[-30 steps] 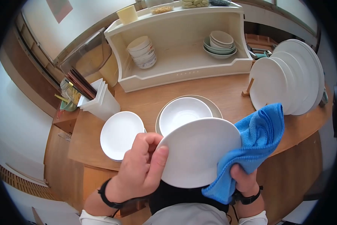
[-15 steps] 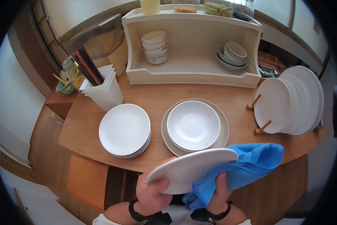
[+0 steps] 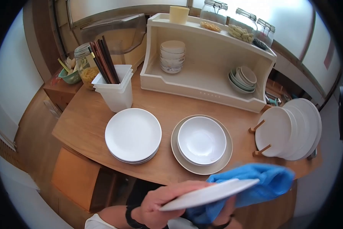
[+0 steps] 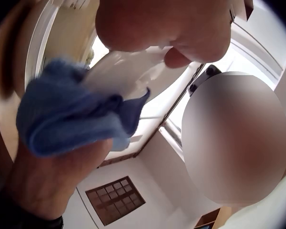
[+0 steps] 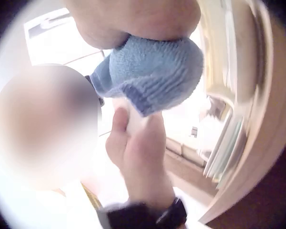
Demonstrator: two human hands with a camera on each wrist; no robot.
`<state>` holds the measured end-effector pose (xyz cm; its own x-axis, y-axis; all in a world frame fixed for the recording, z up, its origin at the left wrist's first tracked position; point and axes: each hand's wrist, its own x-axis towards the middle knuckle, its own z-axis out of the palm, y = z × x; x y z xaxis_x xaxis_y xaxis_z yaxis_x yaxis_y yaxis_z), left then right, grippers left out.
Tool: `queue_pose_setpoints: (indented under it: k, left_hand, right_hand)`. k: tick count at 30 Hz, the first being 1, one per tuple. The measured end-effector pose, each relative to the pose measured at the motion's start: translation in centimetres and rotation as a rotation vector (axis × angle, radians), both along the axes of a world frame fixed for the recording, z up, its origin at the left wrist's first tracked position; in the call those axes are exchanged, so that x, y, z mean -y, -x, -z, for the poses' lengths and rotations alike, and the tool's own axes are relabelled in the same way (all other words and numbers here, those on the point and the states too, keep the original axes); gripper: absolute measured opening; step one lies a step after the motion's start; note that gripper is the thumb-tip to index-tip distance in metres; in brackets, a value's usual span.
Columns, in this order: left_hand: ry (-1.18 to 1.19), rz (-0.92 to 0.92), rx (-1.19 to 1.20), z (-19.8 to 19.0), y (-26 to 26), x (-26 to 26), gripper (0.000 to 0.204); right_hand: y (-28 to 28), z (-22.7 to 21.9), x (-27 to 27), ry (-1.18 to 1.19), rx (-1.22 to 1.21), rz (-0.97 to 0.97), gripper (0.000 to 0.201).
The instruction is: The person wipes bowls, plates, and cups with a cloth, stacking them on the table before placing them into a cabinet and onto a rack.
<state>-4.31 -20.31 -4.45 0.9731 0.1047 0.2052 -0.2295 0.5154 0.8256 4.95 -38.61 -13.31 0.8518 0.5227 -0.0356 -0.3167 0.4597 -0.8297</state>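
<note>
My left hand (image 3: 158, 202) grips a white plate (image 3: 213, 195) by its left edge, above the table's front edge. The plate is tipped so that it appears almost edge-on in the head view. A blue cloth (image 3: 269, 179) is bunched over the plate's right side. Mostly hidden behind plate and cloth, my right hand (image 3: 225, 213) holds the cloth against the plate. In the right wrist view the folded cloth (image 5: 157, 71) sits under the fingers, with the left hand (image 5: 143, 148) on the plate's far side.
Stacked white plates (image 3: 133, 133) stand at the table's left; a white bowl (image 3: 202, 140) sits on a beige-rimmed plate (image 3: 175, 152) in the middle. Upright plates (image 3: 274, 131) fill a wooden rack at right. Behind are a chopstick holder (image 3: 118, 95) and a cream shelf (image 3: 202, 93) with bowls.
Both hands have lowered with the plate and cloth, and the plate has turned from facing the head camera to nearly edge-on. The head view has shifted, showing more of the table.
</note>
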Motion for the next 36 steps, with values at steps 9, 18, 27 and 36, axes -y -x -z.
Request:
queue_pose_setpoints:
  k: [9,18,27,36]
  left_hand:
    - [-0.028,0.035,0.162,-0.3,-0.8,-1.8,0.046]
    - [-0.269,-0.277,0.380,4.0,-1.6,0.1,0.043]
    - [-0.387,0.109,0.261,1.0,-0.7,-3.2,0.058]
    - [-0.017,-0.249,0.381,2.2,-0.8,0.1,0.061]
  right_hand:
    - [-4.2,-3.7,3.7,0.337,0.451,-0.039,0.051]
    - [-1.4,0.3,-2.5,0.139,0.283,-0.006,0.054]
    - [-3.0,-5.9,-2.5,0.297,0.760,-0.031,0.045]
    - [-0.6,-2.5,-3.4,0.071,0.127,-0.062,0.062]
